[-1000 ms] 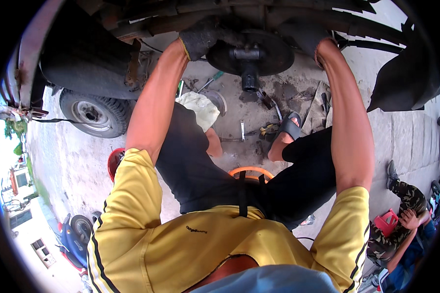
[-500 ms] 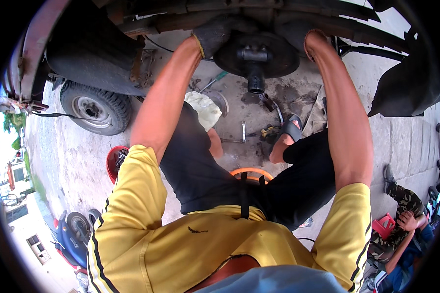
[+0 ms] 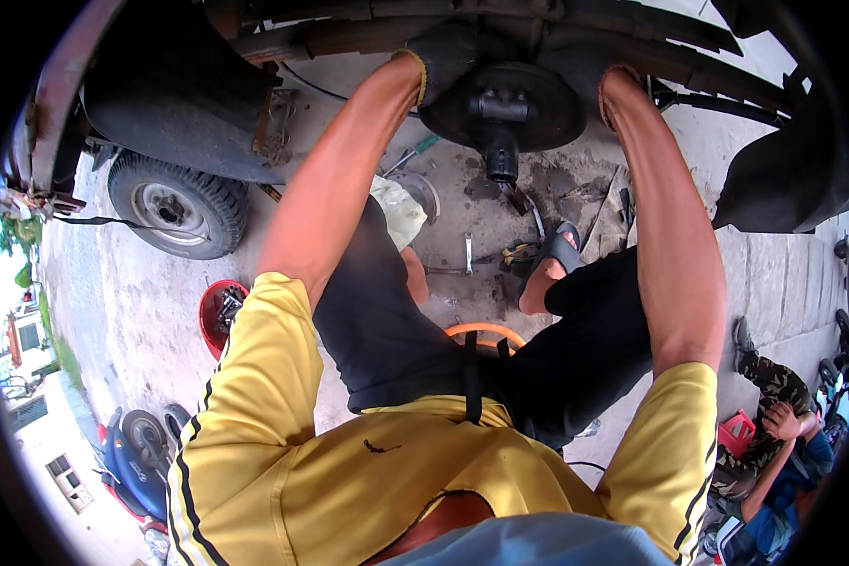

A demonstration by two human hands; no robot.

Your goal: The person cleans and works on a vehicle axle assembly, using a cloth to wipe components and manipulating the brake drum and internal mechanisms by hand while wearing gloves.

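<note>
At the top, my left hand [image 3: 443, 64] in a dark glove grips the upper left edge of a black round plate [image 3: 547, 115] with a short tubular hub [image 3: 500, 153] on it. My right hand [image 3: 594, 71], gloved too, is closed at the plate's right edge, its fingers largely lost in shadow. The plate hangs below dark stacked metal leaf bars [image 3: 670, 57] of a vehicle's underside. On the concrete beneath lie a green-handled tool [image 3: 423, 144], a wrench [image 3: 468, 253], pliers [image 3: 517, 255], a pale sheet [image 3: 396, 208] and dirty cardboard [image 3: 602, 231].
A wheel [image 3: 174, 208] and dark bodywork [image 3: 179, 113] stand at the left, more black panelling [image 3: 778, 179] at the right. Beside me are a red bowl [image 3: 215, 316] of metal parts, an orange seat rim [image 3: 486, 332], a blue scooter [image 3: 146, 472], and a seated person [image 3: 769, 443] near a red stool [image 3: 734, 434].
Both forearms and the round plate have shifted slightly right in the view since a second ago. My left wrist moved up and right; my right wrist dipped a little.
</note>
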